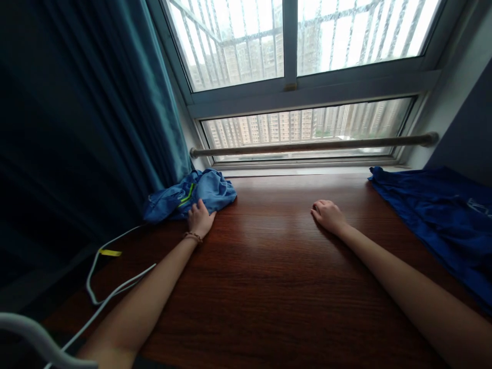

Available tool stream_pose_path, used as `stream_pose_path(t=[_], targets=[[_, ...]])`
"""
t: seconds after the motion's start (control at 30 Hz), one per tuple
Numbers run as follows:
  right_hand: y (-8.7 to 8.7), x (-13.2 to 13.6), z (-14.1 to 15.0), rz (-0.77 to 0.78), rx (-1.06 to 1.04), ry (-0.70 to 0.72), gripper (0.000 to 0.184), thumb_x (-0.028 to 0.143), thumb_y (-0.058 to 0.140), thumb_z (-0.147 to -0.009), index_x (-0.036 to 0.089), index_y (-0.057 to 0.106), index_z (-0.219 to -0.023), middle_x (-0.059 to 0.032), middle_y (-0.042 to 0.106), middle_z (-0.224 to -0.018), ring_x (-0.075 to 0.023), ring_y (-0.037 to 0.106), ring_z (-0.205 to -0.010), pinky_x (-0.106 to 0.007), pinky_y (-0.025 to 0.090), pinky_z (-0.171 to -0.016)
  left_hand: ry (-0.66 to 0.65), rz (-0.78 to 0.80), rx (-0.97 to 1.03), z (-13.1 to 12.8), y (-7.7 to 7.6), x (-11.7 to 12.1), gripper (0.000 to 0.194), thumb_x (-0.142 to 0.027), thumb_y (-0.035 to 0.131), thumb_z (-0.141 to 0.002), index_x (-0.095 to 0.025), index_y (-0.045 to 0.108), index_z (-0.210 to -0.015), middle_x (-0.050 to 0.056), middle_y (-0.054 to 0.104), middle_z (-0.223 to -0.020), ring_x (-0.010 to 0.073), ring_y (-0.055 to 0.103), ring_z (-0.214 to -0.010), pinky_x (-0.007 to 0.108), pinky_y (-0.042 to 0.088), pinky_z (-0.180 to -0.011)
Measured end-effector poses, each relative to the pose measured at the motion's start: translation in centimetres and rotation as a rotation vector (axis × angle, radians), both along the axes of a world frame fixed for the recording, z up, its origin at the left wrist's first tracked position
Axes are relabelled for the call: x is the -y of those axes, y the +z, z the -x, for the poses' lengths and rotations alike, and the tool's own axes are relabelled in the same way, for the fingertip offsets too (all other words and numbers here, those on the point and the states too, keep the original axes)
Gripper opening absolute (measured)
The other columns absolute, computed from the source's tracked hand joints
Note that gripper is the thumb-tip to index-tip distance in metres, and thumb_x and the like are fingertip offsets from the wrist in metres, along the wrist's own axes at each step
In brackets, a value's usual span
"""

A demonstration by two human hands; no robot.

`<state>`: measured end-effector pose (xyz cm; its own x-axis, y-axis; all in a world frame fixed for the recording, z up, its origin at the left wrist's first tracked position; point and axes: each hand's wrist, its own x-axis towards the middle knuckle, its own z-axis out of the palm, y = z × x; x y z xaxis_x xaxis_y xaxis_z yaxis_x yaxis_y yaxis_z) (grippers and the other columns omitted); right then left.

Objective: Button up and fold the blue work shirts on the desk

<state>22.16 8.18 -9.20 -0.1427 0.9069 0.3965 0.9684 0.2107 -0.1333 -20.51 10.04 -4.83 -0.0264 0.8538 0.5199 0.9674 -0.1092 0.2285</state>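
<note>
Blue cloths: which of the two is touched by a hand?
The crumpled cloth by the curtain: the left hand touches its edge. The flatter, darker cloth lies apart from both hands.

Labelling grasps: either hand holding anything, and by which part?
Left hand touches the near edge of the crumpled blue cloth; whether it grips can't be told. Right hand rests on the wooden surface, nothing visible in it.

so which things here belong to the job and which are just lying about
Likely part of the job:
crumpled blue cloth, touched by the left hand
wooden surface beneath it

Apparently just lying about:
dark blue cloth on the right, untouched
white cable
yellow tag
</note>
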Motion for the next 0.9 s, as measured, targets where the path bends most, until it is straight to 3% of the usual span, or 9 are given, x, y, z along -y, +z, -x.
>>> stream_pose_path(t=[0.1,0.23,0.33,0.43,0.53,0.6,0.7,0.77,0.9], targets=[[-0.2,0.0,0.1,-0.003,-0.005,-0.006,0.025,0.033,0.042,-0.085,0.015,0.059,-0.091,-0.0116,0.059,-0.095,-0.0223,0.051,-0.092,-0.032,0.038,-0.083,-0.085,0.122,-0.002,0.6,-0.3,-0.6,0.050,-0.036,0.037,-0.086,0.004,0.038,-0.116,0.025,0.052,-0.106,0.0329,0.050,-0.100,0.048,0.039,-0.084],[-0.4,-0.3,-0.1,-0.024,-0.036,0.021,0.024,0.030,0.043,-0.084,0.014,0.059,-0.091,-0.0116,0.059,-0.094,-0.0225,0.051,-0.092,-0.032,0.039,-0.084,-0.268,0.103,0.109,-4.0,-0.9,0.4,0.035,-0.024,0.043,-0.083,-0.006,0.048,-0.113,0.014,0.057,-0.106,0.0226,0.053,-0.097,0.034,0.041,-0.086],[-0.4,-0.3,0.0,-0.158,-0.105,0.083,0.023,0.023,0.042,-0.083,0.012,0.058,-0.096,-0.0119,0.058,-0.099,-0.0225,0.050,-0.097,-0.033,0.039,-0.088,-0.681,0.178,0.260,-9.3,-0.8,3.6,0.029,-0.017,0.051,-0.078,-0.011,0.056,-0.106,0.010,0.059,-0.103,0.0194,0.054,-0.096,0.031,0.041,-0.087],[0.2,0.1,0.6,-0.320,-0.189,0.185,0.025,0.019,0.039,-0.084,0.012,0.056,-0.101,-0.0116,0.056,-0.105,-0.0216,0.048,-0.102,-0.034,0.038,-0.092,-1.134,0.435,0.276,-13.3,0.4,8.2,0.032,-0.019,0.052,-0.079,-0.014,0.057,-0.110,0.011,0.058,-0.105,0.0184,0.055,-0.095,0.028,0.042,-0.085],[1.6,0.9,1.4,-0.410,-0.241,0.293,0.028,0.018,0.036,-0.086,0.014,0.053,-0.108,-0.0103,0.053,-0.113,-0.0204,0.044,-0.110,-0.036,0.036,-0.096,-1.424,0.727,0.290,-15.0,2.3,11.8,0.033,-0.024,0.056,-0.078,-0.013,0.060,-0.109,0.012,0.059,-0.103,0.0187,0.056,-0.093,0.025,0.043,-0.083],[2.5,1.5,1.9,-0.431,-0.250,0.346,0.031,0.019,0.035,-0.088,0.015,0.050,-0.114,-0.0095,0.052,-0.117,-0.0197,0.041,-0.114,-0.037,0.034,-0.098,-1.531,0.964,0.302,-15.0,3.2,13.1,0.039,-0.030,0.063,-0.074,-0.012,0.061,-0.108,0.012,0.061,-0.101,0.0195,0.057,-0.091,0.024,0.043,-0.083],[3.4,2.3,2.5,-0.384,-0.188,0.416,0.034,0.023,0.036,-0.089,0.015,0.046,-0.120,-0.0085,0.049,-0.123,-0.0191,0.035,-0.120,-0.036,0.031,-0.101,-1.546,1.330,0.384,-14.5,3.7,13.7,0.058,-0.042,0.071,-0.062,-0.010,0.059,-0.109,0.011,0.063,-0.097,0.0214,0.059,-0.088,0.025,0.046,-0.077],[3.4,2.6,2.8,-0.278,-0.098,0.457,0.034,0.026,0.039,-0.089,0.015,0.047,-0.120,-0.0080,0.050,-0.122,-0.0197,0.035,-0.120,-0.036,0.030,-0.100,-1.443,1.422,0.544,-14.2,3.6,13.5,0.062,-0.049,0.068,-0.063,-0.009,0.058,-0.110,0.011,0.064,-0.091,0.0199,0.060,-0.077,0.026,0.048,-0.067],[3.1,2.6,3.2,0.033,0.077,0.424,0.022,0.023,0.043,-0.086,0.014,0.060,-0.097,-0.0099,0.060,-0.099,-0.0202,0.052,-0.099,-0.031,0.040,-0.087,-1.051,0.985,0.819,-14.4,2.5,12.2,0.042,-0.045,0.055,-0.077,-0.010,0.057,-0.101,0.008,0.063,-0.077,0.0126,0.056,-0.058,0.023,0.046,-0.055]])
